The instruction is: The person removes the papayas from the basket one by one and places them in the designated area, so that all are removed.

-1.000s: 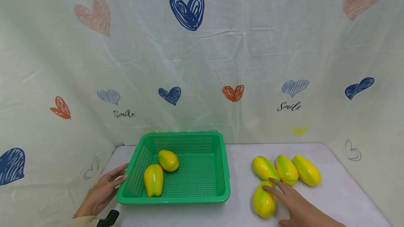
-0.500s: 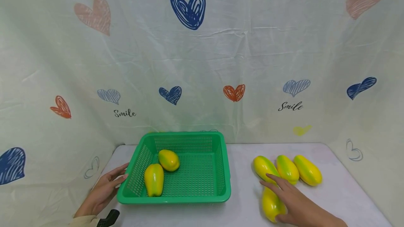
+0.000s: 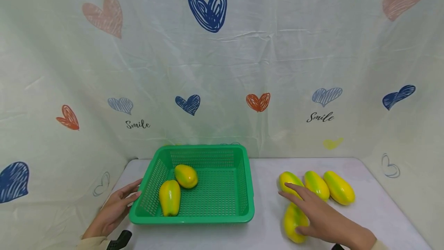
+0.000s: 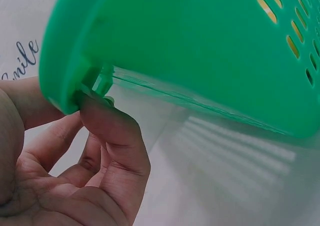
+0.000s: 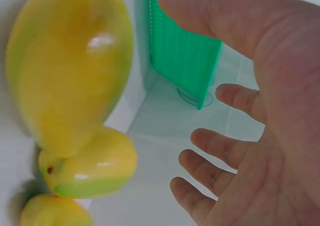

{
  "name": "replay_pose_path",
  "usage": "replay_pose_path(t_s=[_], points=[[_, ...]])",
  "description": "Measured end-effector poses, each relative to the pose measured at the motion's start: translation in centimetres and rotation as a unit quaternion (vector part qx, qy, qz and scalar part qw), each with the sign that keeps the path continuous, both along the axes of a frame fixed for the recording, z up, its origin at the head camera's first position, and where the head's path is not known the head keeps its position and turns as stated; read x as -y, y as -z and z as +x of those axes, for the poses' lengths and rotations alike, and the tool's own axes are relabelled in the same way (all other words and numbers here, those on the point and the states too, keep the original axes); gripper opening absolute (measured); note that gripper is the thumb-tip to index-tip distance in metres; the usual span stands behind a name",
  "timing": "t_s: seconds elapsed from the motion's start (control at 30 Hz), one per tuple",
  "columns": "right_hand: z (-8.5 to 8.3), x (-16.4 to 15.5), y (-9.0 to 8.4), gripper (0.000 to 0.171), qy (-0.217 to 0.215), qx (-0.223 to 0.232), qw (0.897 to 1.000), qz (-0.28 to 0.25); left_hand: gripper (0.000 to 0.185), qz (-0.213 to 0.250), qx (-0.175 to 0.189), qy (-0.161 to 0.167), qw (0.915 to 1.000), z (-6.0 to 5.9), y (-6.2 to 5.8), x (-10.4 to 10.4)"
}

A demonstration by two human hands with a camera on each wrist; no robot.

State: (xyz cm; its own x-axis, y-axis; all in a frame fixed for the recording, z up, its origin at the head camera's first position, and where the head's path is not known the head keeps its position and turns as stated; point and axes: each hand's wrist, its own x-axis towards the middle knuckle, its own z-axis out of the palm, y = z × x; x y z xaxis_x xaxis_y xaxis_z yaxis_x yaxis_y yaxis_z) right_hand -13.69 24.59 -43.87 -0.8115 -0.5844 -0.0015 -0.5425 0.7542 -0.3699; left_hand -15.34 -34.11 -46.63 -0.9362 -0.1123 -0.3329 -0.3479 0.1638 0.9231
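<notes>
"Looking at the smooth, pale white table (image 3: 265, 192), which fruit is closest to the right hand (image 3: 320, 217)?"

"The shiny, yellow-and-green, egg-shaped fruit (image 3: 292, 222) that looks like plastic. It lies on the table's right half, toward the near edge."

"Where is it from the hand?"

"Under the palm and a little to the left. Its long way runs mostly from the near edge toward the far edge. The right hand is much nearer to it than the left hand (image 3: 112, 209). I think that matters most here: the palm faces the fruit, with a gap between them."

"Is the right hand holding anything?"

"No. It is wide, with its fingers quite straight and the thumb well away from them. From the wrist you can see that the thumb is off the fruit too."

"And the left hand?"

"It pinches the rim of the green plastic basket (image 3: 190, 220) with holes in its sides, by the table's left edge. Its fingers are bent there, with almost no space left."

"Any more fruit?"

"Two of the same kind sit in the basket: a front fruit (image 3: 170, 198) and a back fruit (image 3: 186, 176). Three more make a row toward the table's far right corner."

"Does the row touch the near one?"

"I can't tell. Fingers cover that spot."
</notes>
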Motion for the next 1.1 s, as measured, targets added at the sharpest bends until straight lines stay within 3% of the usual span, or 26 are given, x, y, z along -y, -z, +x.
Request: replay_pose_path(t_s=[0.3, 1.1], points=[[-0.9, 2.0, -1.7, 0.092, -0.037, -0.066, 0.997, -0.003, 0.068, 0.002, 0.001, -0.006, 1.0000, 0.0, -0.1, -0.1], [-3.6, 7.4, -4.9, 0.086, -0.115, -0.092, 0.989, -0.001, 0.069, 0.000, 0.005, -0.016, 0.9999, -0.1, -0.2, -0.2]])
